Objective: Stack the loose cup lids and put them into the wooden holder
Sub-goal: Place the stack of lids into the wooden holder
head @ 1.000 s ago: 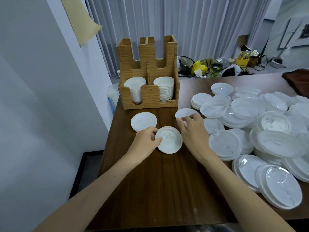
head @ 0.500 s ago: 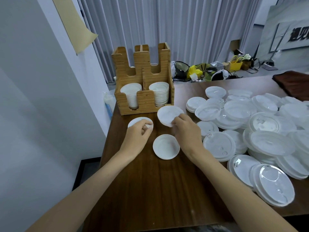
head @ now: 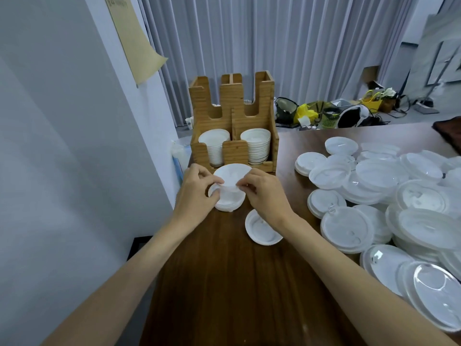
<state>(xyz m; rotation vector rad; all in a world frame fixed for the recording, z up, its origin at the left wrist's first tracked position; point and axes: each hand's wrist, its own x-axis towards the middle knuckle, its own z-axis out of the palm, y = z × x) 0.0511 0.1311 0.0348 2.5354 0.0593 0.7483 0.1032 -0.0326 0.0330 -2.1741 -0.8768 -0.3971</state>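
A wooden holder (head: 234, 152) stands at the table's far left, with a white lid stack in its left slot (head: 214, 146) and another in its right slot (head: 255, 146). Just in front of it, my left hand (head: 197, 193) grips a small stack of white lids (head: 228, 202). My right hand (head: 264, 193) holds a single white lid (head: 232, 174) tilted over that stack. One loose small lid (head: 262, 229) lies on the table under my right wrist.
A large heap of bigger white and clear lids (head: 389, 196) covers the right half of the brown table (head: 237, 283). A grey wall runs along the table's left edge. Bags and clutter lie on the floor behind.
My right hand has carried its lid left, over the lids my left hand holds. Both hands now meet in front of the holder. The view has shifted.
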